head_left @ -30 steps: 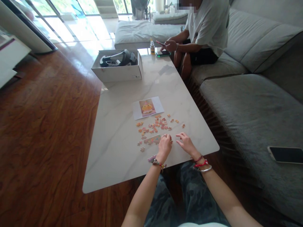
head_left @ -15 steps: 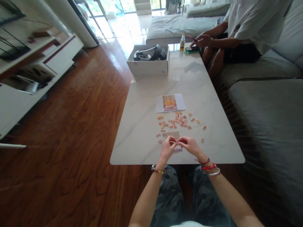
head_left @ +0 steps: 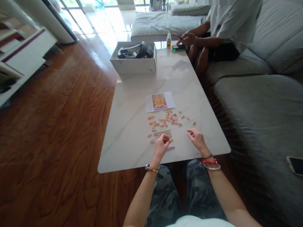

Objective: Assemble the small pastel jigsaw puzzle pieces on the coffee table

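Observation:
My left hand (head_left: 162, 145) is closed in a pinch on a thin, pale puzzle piece (head_left: 167, 139) above the near part of the table. Just behind it lies a joined strip of puzzle (head_left: 163, 133), partly covered by my fingers. A purple puzzle strip (head_left: 170, 147) rests beside that hand, nearer me. Over to the right, my right hand (head_left: 196, 139) hovers low over the tabletop, thumb and fingers slightly apart, above a loose piece mostly hidden by it. Many loose puzzle pieces (head_left: 171, 118) lie scattered beyond both hands.
A printed reference picture (head_left: 159, 101) lies past the pieces on the white table (head_left: 132, 104). Farther back stand a box (head_left: 136, 66) with a headset in it and a bottle (head_left: 168, 41). A person (head_left: 227, 31) sits on the sofa (head_left: 251, 91), holding a phone.
My right hand has parted from my left and moved right, toward a loose piece. The left stays near the strips, still pinching. The view has swung to the right.

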Demonstrator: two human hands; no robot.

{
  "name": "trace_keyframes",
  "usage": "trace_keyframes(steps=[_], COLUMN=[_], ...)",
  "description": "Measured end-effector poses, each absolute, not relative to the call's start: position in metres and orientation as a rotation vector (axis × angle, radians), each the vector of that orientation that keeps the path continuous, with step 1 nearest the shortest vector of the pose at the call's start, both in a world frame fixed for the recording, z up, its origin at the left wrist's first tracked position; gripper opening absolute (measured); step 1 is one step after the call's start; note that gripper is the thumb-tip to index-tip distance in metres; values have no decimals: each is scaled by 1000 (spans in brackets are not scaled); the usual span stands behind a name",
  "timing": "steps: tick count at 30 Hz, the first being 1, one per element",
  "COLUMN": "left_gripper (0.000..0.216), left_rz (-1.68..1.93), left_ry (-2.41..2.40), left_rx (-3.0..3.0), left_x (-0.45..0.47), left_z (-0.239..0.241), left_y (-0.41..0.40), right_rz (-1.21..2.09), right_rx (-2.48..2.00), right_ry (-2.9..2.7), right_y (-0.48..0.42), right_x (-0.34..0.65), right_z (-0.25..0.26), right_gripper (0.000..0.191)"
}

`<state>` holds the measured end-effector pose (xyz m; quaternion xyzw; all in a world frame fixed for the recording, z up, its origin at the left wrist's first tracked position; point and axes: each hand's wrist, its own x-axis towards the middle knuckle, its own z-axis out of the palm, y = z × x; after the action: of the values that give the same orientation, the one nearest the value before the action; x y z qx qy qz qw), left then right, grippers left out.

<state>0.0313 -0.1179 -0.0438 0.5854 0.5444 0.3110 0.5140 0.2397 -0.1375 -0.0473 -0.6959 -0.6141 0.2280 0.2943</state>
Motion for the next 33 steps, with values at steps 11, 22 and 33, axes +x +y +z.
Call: trace_keyframes(steps=[11, 22, 33], left_gripper=[16, 20, 14], left_rz=[268, 243, 429], left_ry=[1361, 1284, 1120], left_rx=[2063, 2179, 2019], left_x=[129, 144, 128], left_z=[-53, -53, -47], left_y=[-97, -112, -110], right_rz=[656, 699, 1000], right_rx=[-1943, -1955, -1758], right_ry=[-1854, -1892, -1638], right_y=[-144, -144, -145], right_x=[290, 286, 275], right_z=[-65, -58, -35], right_gripper=[15, 10, 12])
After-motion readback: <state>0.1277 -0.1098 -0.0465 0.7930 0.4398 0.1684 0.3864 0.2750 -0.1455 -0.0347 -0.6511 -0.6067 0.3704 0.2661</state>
